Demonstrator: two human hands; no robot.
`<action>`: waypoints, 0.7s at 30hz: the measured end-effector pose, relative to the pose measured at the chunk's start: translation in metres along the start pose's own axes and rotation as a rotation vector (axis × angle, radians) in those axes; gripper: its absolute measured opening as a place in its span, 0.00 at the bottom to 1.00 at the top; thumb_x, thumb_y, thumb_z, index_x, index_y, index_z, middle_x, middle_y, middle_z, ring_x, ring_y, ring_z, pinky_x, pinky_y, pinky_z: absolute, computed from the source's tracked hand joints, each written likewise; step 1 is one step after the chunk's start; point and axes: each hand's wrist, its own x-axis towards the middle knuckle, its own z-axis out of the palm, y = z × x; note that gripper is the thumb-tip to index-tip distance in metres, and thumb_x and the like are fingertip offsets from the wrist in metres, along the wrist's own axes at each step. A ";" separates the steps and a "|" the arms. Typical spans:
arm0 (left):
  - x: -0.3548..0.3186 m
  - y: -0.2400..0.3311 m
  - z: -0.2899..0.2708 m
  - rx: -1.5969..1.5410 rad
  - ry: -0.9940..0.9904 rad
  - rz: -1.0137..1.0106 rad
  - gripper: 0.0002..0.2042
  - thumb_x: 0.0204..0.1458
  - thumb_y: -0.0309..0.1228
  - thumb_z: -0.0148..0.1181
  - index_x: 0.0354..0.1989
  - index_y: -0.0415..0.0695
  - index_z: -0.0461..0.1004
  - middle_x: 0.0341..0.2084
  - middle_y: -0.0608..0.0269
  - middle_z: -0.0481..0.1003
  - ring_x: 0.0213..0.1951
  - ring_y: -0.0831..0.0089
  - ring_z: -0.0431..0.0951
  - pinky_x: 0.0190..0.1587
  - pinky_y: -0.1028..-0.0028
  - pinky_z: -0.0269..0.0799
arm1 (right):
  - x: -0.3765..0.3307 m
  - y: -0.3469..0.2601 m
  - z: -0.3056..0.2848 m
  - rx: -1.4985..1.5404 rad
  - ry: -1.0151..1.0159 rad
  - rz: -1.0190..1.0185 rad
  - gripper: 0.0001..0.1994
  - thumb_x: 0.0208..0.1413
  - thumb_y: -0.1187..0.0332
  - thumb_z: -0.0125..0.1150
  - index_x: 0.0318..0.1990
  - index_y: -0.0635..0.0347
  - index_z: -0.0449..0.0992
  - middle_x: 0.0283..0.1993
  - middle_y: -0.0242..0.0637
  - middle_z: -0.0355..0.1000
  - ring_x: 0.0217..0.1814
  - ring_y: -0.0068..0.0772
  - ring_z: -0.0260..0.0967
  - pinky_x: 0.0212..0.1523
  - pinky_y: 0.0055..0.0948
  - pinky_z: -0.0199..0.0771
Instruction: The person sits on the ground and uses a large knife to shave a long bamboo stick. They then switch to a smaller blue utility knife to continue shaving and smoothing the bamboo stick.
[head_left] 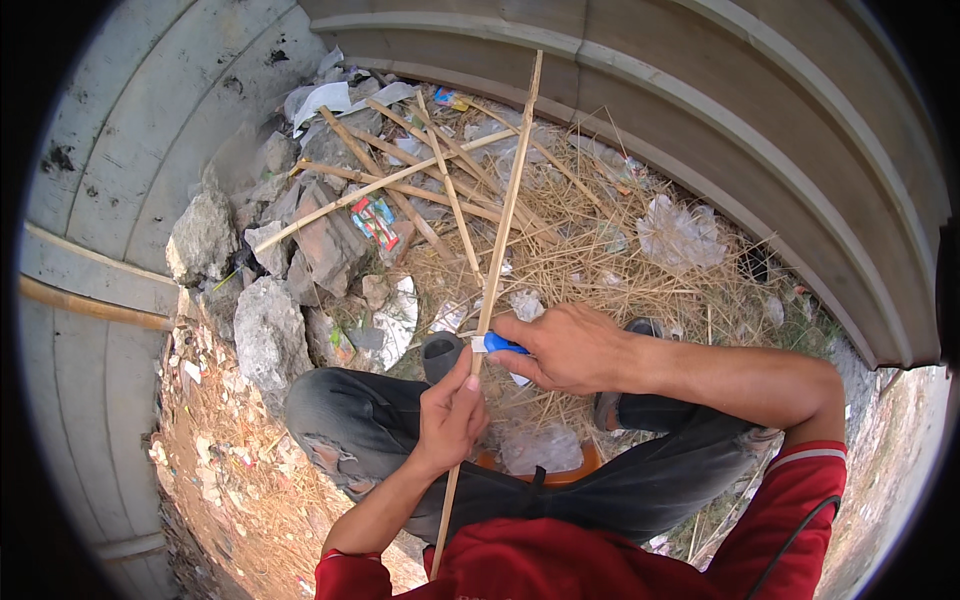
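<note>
A long, pale bamboo strip (513,185) slants from my lap up toward the far wall. My left hand (452,415) is closed around its lower part, the thumb lying along it. In my right hand (575,348) is a short knife with a blue handle (505,344). Its light blade meets the strip just above my left fingers; how deep it bites cannot be seen. Past my hands, a thinner split strip (455,205) leans beside the long one.
Several bamboo strips (375,185) lie crossed over grey rocks (270,330) and straw (590,235). Plastic scraps (680,235) litter the ground. A corrugated metal wall (760,120) curves round the far right, with pale panels (110,200) at left. An orange container (570,472) sits between my legs.
</note>
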 end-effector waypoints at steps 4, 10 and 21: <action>-0.017 0.000 -0.004 0.110 -0.065 -0.066 0.24 0.73 0.28 0.43 0.76 0.43 0.55 0.14 0.74 0.57 0.15 0.85 0.54 0.19 0.79 0.53 | 0.015 0.067 -0.044 0.069 0.368 0.267 0.18 0.71 0.52 0.50 0.50 0.58 0.73 0.26 0.54 0.76 0.33 0.64 0.77 0.37 0.57 0.75; -0.002 0.004 -0.001 0.007 -0.064 -0.066 0.24 0.73 0.29 0.43 0.76 0.44 0.55 0.14 0.74 0.56 0.15 0.85 0.54 0.19 0.79 0.54 | -0.004 0.012 -0.012 -0.047 0.042 0.149 0.18 0.70 0.52 0.51 0.53 0.56 0.72 0.26 0.54 0.76 0.32 0.65 0.76 0.37 0.57 0.76; 0.002 0.004 -0.004 -0.048 -0.093 -0.115 0.23 0.74 0.31 0.42 0.76 0.46 0.57 0.14 0.73 0.56 0.14 0.84 0.51 0.18 0.79 0.51 | -0.007 0.011 0.000 -0.073 -0.012 0.107 0.19 0.69 0.50 0.51 0.50 0.58 0.72 0.28 0.55 0.77 0.33 0.65 0.77 0.36 0.56 0.77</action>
